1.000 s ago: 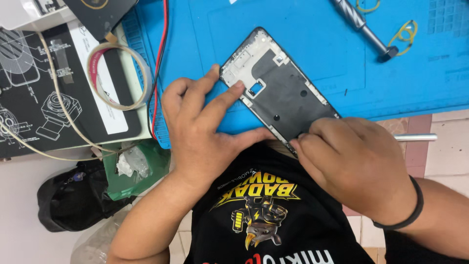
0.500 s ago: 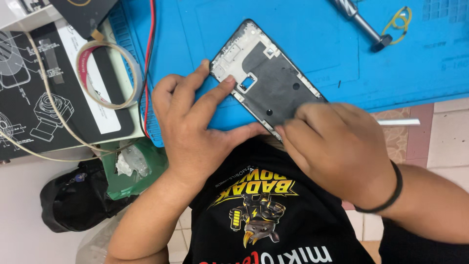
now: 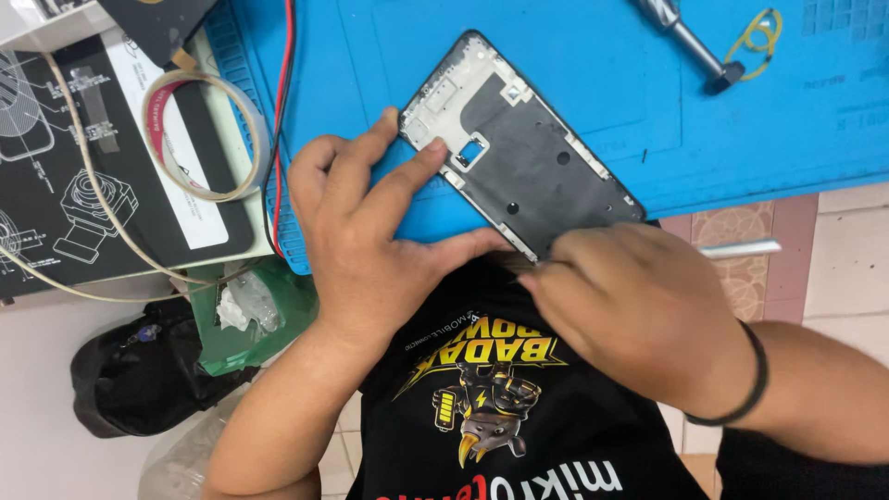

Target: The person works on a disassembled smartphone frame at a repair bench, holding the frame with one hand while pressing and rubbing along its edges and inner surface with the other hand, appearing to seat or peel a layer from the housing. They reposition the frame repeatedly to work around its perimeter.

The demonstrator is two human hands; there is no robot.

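A black phone frame [image 3: 528,148] with a pale metal top part lies tilted on the blue work mat [image 3: 593,65]. My left hand [image 3: 370,231] rests on its near left side, the index finger pressing by a small square cut-out. My right hand [image 3: 639,306] covers the frame's lower right corner with its fingers curled; whatever they pinch is hidden. A dark band circles that wrist.
A metal tool [image 3: 685,42] and a yellow loop [image 3: 759,32] lie at the mat's far right. A tape ring [image 3: 199,134], red and black wires [image 3: 282,111] and a black printed box [image 3: 83,176] sit left. A dark bag [image 3: 139,380] is below.
The view has shifted slightly; both hands stay on the frame, with the right hand nudged a little along its lower edge.
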